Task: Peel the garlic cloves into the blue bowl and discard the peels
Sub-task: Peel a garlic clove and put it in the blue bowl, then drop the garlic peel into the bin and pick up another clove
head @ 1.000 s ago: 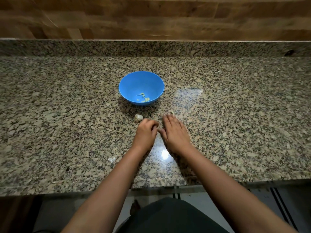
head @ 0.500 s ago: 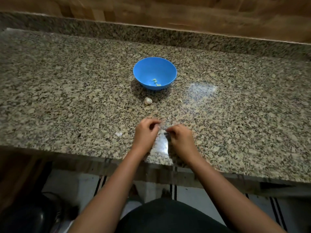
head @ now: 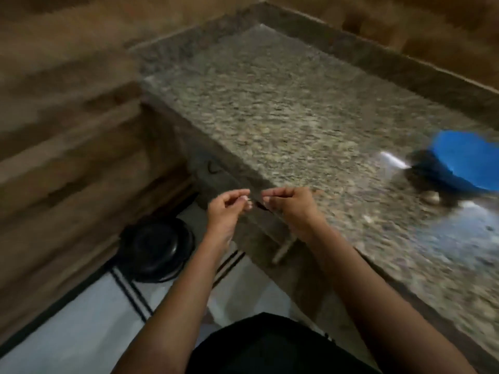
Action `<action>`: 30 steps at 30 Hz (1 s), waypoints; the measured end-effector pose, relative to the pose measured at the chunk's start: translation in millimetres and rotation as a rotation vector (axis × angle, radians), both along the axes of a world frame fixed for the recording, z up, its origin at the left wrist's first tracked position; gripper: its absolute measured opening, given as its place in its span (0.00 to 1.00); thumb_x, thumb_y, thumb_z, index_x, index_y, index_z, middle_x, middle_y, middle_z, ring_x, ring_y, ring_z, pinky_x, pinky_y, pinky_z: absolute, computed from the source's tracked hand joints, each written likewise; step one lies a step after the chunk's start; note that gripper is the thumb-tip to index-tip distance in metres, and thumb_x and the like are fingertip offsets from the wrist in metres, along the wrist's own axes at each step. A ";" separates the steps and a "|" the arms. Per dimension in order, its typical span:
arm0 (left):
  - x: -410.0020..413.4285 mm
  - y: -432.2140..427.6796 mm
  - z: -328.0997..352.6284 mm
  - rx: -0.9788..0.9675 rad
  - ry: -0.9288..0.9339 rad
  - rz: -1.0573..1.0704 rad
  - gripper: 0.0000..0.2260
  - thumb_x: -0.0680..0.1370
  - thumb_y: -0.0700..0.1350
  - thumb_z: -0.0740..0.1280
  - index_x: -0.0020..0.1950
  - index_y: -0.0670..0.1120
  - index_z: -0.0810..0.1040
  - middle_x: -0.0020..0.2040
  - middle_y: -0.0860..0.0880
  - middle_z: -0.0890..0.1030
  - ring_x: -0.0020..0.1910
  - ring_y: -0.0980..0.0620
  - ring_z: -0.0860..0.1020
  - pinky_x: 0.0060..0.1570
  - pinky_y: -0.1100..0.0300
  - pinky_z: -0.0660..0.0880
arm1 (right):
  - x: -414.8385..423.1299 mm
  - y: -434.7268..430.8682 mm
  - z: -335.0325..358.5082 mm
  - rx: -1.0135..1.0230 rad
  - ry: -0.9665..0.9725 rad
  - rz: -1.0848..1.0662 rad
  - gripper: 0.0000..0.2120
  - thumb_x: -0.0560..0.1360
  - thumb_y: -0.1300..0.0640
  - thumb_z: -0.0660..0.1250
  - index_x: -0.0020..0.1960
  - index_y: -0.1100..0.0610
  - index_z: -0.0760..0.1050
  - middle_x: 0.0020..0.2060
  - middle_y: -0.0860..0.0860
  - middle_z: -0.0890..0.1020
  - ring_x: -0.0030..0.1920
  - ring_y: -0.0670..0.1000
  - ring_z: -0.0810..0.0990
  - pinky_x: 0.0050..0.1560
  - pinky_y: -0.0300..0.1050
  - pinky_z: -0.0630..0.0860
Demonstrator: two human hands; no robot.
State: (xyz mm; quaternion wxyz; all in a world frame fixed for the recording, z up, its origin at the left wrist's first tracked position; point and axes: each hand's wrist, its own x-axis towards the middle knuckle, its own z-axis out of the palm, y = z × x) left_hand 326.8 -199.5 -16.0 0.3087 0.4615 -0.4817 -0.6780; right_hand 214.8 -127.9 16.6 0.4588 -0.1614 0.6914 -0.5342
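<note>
Off the granite counter's (head: 310, 125) edge now, above the round black bin (head: 156, 245), my left hand (head: 228, 211) and right hand (head: 290, 205) pinch pale peels, ready to drop.

Speckled granite countertop (head: 283, 109), wood-panelled wall (head: 54, 130) – round black lidded container (head: 155, 245) on white tiled floor (head: 81, 325)

Bare forearms, no sleeves; a black garment (head: 270, 346) covers the torso.

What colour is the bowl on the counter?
Blue. The bowl shows, blurred, at the right edge of the head view.
</note>
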 end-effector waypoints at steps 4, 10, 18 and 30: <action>85.0 -69.8 -17.5 0.025 -0.088 0.116 0.06 0.77 0.33 0.63 0.51 0.37 0.79 0.35 0.47 0.79 0.31 0.58 0.77 0.38 0.66 0.75 | 67.0 -88.0 -18.7 0.019 -0.055 0.129 0.05 0.72 0.71 0.68 0.45 0.65 0.80 0.30 0.50 0.82 0.32 0.44 0.80 0.38 0.35 0.78; 163.4 -137.6 -44.7 0.170 -0.095 0.295 0.07 0.78 0.32 0.62 0.54 0.35 0.77 0.38 0.46 0.78 0.38 0.52 0.78 0.43 0.64 0.78 | 133.0 -193.3 -55.8 0.066 -0.182 0.239 0.11 0.72 0.75 0.64 0.36 0.62 0.75 0.36 0.55 0.78 0.38 0.50 0.77 0.51 0.44 0.77; 207.1 -201.3 -108.1 0.335 -0.183 0.487 0.06 0.78 0.33 0.63 0.50 0.38 0.80 0.42 0.44 0.80 0.42 0.50 0.79 0.47 0.62 0.79 | 176.8 -296.7 -142.2 0.301 -0.275 0.296 0.06 0.74 0.75 0.62 0.47 0.70 0.76 0.39 0.57 0.77 0.41 0.53 0.77 0.55 0.45 0.76; 156.6 -256.4 -230.7 0.307 -0.437 0.272 0.15 0.82 0.41 0.55 0.67 0.40 0.71 0.65 0.39 0.74 0.64 0.41 0.72 0.66 0.59 0.64 | 196.1 -348.8 -258.3 0.522 -0.420 0.227 0.10 0.81 0.59 0.54 0.59 0.60 0.70 0.42 0.55 0.76 0.41 0.53 0.76 0.58 0.50 0.72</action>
